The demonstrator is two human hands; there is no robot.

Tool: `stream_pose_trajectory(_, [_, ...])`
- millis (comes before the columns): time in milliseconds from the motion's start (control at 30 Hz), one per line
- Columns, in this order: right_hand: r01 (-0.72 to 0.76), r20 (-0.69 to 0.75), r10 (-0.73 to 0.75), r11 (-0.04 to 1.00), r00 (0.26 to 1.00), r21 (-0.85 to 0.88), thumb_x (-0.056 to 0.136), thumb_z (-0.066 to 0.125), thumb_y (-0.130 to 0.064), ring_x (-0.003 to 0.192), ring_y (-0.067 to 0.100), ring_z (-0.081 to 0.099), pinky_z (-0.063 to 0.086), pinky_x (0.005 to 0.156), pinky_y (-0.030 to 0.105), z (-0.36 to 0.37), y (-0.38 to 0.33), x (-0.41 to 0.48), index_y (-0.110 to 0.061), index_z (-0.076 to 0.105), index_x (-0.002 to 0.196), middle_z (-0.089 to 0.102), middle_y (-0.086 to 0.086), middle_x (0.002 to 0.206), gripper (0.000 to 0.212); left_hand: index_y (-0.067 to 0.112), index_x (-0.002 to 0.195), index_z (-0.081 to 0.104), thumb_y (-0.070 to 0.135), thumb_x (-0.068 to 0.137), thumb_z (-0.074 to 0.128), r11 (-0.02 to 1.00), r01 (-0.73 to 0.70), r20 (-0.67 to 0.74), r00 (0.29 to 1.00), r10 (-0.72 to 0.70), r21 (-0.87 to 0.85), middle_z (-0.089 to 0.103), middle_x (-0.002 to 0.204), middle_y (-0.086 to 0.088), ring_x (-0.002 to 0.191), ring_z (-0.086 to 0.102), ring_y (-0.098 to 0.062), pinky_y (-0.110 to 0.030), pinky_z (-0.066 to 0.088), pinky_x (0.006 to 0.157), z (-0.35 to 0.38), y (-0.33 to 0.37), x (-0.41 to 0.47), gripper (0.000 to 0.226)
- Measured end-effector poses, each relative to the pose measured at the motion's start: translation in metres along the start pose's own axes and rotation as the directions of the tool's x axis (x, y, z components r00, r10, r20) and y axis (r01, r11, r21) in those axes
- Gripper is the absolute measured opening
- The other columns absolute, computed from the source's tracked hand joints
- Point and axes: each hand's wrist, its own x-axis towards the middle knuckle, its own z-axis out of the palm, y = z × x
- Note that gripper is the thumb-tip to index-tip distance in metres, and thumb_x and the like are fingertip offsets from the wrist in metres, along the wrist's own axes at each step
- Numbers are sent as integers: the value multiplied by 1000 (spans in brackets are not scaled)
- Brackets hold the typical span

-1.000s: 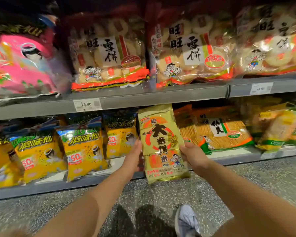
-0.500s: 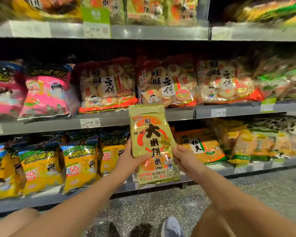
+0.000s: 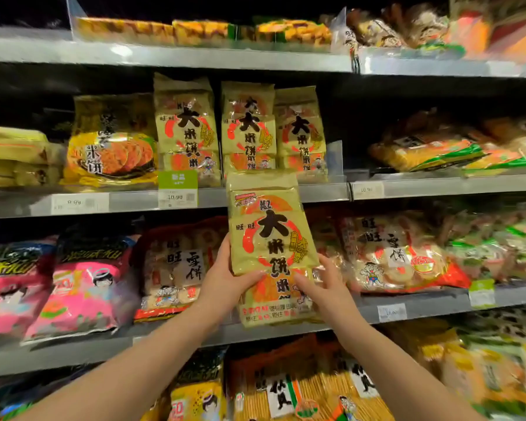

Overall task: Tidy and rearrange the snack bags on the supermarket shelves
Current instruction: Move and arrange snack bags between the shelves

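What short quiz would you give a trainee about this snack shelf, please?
1. True or false: the left hand and the right hand both hold the gold rice-cracker bag.
2. Where do the matching gold bags stand? A) on the shelf just above the hands; B) on the lowest shelf in view; C) on the floor.
3. How many matching gold bags show at the front there?
Key: 1 true; 2 A; 3 three.
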Motion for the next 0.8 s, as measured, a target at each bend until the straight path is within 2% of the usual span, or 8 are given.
stream_pose_trajectory(100, [173, -33, -175, 984, 984, -45, 69, 81, -29, 123, 6, 42, 43, 101, 35, -6, -24, 28, -42, 11, 143, 36, -15, 131, 103, 40, 139, 31, 25, 77, 75, 998, -63, -26, 998, 63, 20, 64, 114, 11, 103, 63, -14, -45, 50, 93, 3, 27, 46, 77])
stream_pose_trajectory(200, [310, -28, -323, 926, 946, -213, 60, 86, -33, 125, 0, 36, 40, 103, 31, -19, -36, 59, -53, 11, 138, 28, -21, 135, 110, 34, 135, 36, 28, 77, 74, 995, -97, -20, 995, 97, 9, 63, 114, 9, 104, 61, -14, -43, 48, 95, 12, 52, 87, 70])
stream_pose_trajectory(300, [342, -27, -382, 854, 924, -391, 60, 87, -28, 133, 6, 28, 36, 109, 38, -33, -46, 90, -42, 11, 145, 22, -16, 143, 114, 35, 124, 40, 27, 79, 73, 995, -102, 9, 995, 102, -7, 63, 114, 8, 106, 60, -15, -45, 47, 96, 22, 65, 123, 56])
stream_pose_trajectory(400, [357, -47, -435, 793, 899, -494, 64, 85, -24, 134, 12, 28, 33, 112, 42, -47, -56, 117, -34, 16, 146, 24, -8, 145, 107, 32, 132, 38, 27, 81, 71, 993, -117, 16, 993, 116, 12, 61, 118, 6, 108, 59, -16, -43, 49, 92, 32, 78, 152, 61])
stream_pose_trajectory(500, [371, -66, -483, 746, 873, -553, 71, 79, -25, 131, 10, 30, 29, 111, 29, -58, -66, 138, -27, 19, 147, 27, -5, 142, 97, 28, 136, 32, 29, 83, 68, 993, -101, 24, 995, 99, 55, 58, 122, 4, 108, 59, -18, -37, 51, 85, 38, 93, 177, 64])
stream_pose_trajectory(600, [338, -115, -495, 728, 861, -596, 78, 74, -24, 127, 10, 36, 31, 101, 22, -62, -77, 161, -25, 20, 146, 29, -3, 142, 87, 26, 140, 28, 36, 83, 67, 976, -98, 44, 995, 91, 195, 53, 130, 1, 115, 55, -22, -45, 46, 98, 44, 105, 194, 70])
stream_pose_trajectory(700, [284, -173, -484, 726, 858, -626, 76, 75, -25, 125, 16, 42, 37, 101, 30, -64, -87, 186, -23, 23, 145, 31, 3, 141, 87, 23, 148, 16, 39, 83, 67, 893, -146, 52, 989, 137, 425, 35, 148, -3, 130, 41, -24, -39, 36, 107, 48, 109, 197, 84])
stream_pose_trajectory(800, [196, -232, -448, 722, 863, -664, 77, 73, -32, 122, 23, 44, 40, 101, 38, -64, -98, 209, -26, 24, 144, 35, 7, 138, 84, 29, 147, 20, 36, 84, 66, 812, -240, 41, 965, 259, 532, 35, 143, -6, 121, 47, -24, -40, 43, 102, 46, 105, 202, 78])
